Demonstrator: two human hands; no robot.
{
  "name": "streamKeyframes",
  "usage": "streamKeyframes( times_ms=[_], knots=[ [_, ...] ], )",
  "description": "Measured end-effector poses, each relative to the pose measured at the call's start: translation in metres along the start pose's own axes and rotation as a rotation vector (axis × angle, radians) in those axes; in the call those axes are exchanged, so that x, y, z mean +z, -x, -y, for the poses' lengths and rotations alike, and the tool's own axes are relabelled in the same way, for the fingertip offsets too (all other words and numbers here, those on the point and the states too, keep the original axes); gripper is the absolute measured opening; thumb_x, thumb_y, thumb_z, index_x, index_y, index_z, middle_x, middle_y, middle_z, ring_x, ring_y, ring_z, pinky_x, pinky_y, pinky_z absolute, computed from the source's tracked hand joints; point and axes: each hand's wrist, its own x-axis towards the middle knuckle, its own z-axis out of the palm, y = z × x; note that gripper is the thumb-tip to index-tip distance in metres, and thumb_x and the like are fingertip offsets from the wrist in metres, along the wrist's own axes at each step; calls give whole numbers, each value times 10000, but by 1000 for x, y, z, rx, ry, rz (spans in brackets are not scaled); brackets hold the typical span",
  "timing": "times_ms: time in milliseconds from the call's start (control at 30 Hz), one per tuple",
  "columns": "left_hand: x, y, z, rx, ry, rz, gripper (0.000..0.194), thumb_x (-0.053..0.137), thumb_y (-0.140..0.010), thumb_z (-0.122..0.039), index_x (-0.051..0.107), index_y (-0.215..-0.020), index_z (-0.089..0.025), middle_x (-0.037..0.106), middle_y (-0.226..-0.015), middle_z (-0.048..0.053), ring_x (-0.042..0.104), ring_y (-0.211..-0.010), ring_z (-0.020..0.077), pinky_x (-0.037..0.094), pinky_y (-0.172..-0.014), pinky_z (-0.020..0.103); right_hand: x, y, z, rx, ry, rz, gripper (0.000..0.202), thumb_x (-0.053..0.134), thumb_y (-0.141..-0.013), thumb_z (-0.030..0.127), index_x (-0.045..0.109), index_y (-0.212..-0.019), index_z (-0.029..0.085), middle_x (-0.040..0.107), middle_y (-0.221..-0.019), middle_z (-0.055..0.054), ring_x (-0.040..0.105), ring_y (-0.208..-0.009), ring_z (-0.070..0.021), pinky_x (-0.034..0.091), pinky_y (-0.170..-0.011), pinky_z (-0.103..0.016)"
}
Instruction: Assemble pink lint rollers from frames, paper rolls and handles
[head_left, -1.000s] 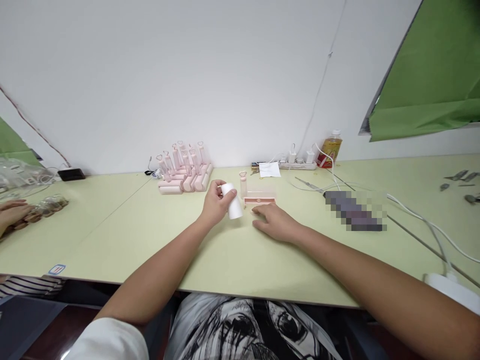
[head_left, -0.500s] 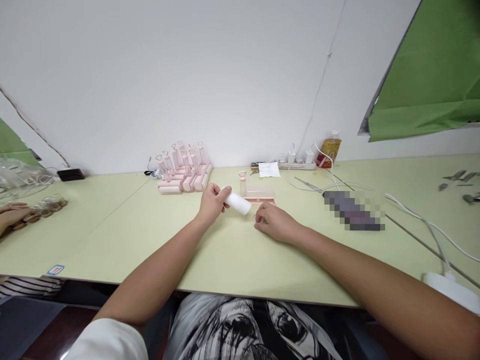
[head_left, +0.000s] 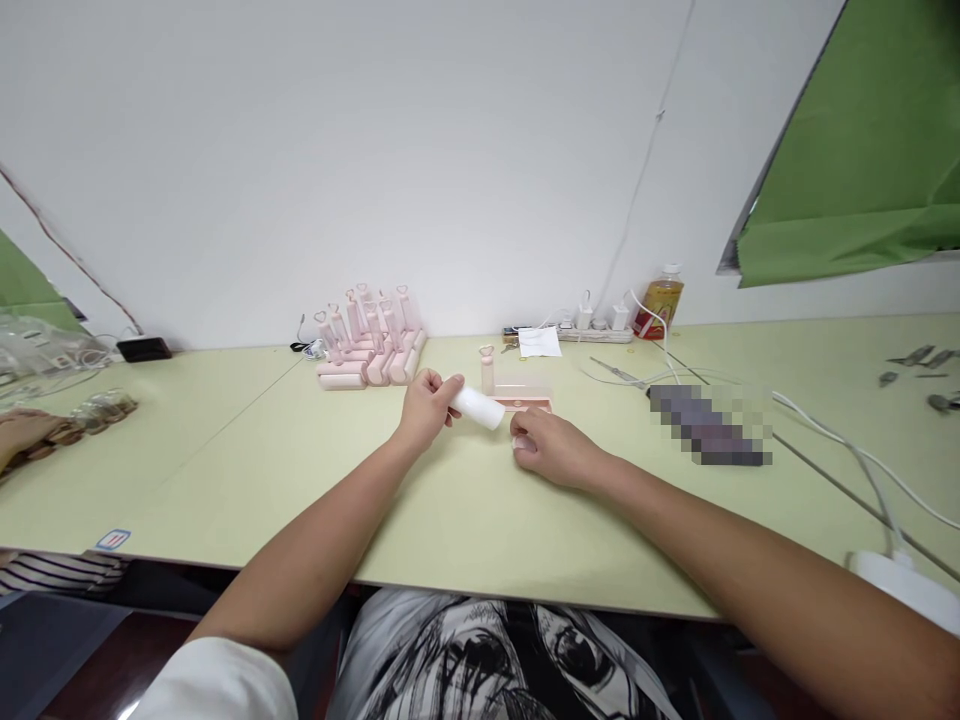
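My left hand (head_left: 431,408) is wrapped round one end of a white roll (head_left: 480,408), which slants down to the right above the table. Just past the roll's free end, my right hand (head_left: 547,445) is closed in a pinch; a small pale bit shows at its fingertips, too small to name. Behind both hands lies an open pink case (head_left: 525,405) with a clear lid. Beside it stands a pink handle (head_left: 487,372) with a heart-shaped loop on top.
Several pink rollers with heart-topped handles (head_left: 375,345) stand grouped at the back left. A power strip (head_left: 596,333), a white paper (head_left: 540,342) and a bottle (head_left: 660,300) line the wall. Right lie cables and a blurred dark object (head_left: 705,425). Another person's hand (head_left: 30,432) is far left.
The right hand's fingers have shifted slightly, and the small clear piece at their tips shows differently. The left hand holds the white roll almost unchanged.
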Motion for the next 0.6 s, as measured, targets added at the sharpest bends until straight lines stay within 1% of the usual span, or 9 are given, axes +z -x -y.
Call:
streamKeyframes(
  times_ms=[100, 233, 333, 433, 500, 600],
  knots=[
    [0, 0, 0, -2, 8, -3, 397, 668, -734, -450, 351, -712, -213, 470, -472, -81, 558, -379, 124, 341, -293, 167, -1, 1, 0, 4, -3, -10, 98, 535, -759, 174, 549, -853, 198, 575, -925, -63, 550, -827, -202, 378, -673, -275],
    [1, 1, -1, -4, 19, 0, 392, 664, -739, -443, 345, -720, -214, 473, -466, -82, 557, -380, 123, 352, -300, 169, -3, 3, 1, 14, 2, -6, 45, 545, -734, 166, 517, -749, 197, 554, -865, -52, 536, -755, -180, 359, -619, -261],
    [1, 1, -2, -15, 28, 6, 396, 665, -736, -446, 343, -726, -215, 469, -460, -87, 549, -370, 121, 361, -302, 171, -5, 3, 1, 15, 20, 38, 106, 552, -714, 160, 468, -659, 194, 548, -798, -39, 507, -677, -160, 335, -577, -258],
    [2, 1, -3, -30, 32, 3, 396, 659, -735, -453, 342, -737, -216, 482, -468, -83, 553, -371, 124, 370, -301, 174, -6, 3, -1, 12, 10, 65, 130, 550, -711, 164, 457, -624, 192, 549, -769, -33, 475, -622, -144, 312, -549, -259],
    [2, 2, -4, -38, 37, -1, 392, 653, -736, -449, 338, -748, -217, 490, -476, -81, 559, -377, 128, 375, -301, 175, -5, 2, -3, 38, -60, 42, 150, 536, -719, 170, 434, -611, 195, 532, -711, -14, 455, -596, -136, 299, -532, -254],
    [2, 2, -6, -56, 50, -14, 390, 650, -733, -438, 331, -780, -219, 493, -494, -85, 562, -377, 129, 379, -302, 176, -3, 0, -8, 101, -282, -29, 199, 531, -759, 237, 393, -619, 209, 480, -614, 26, 427, -559, -127, 293, -511, -243]
  ],
)
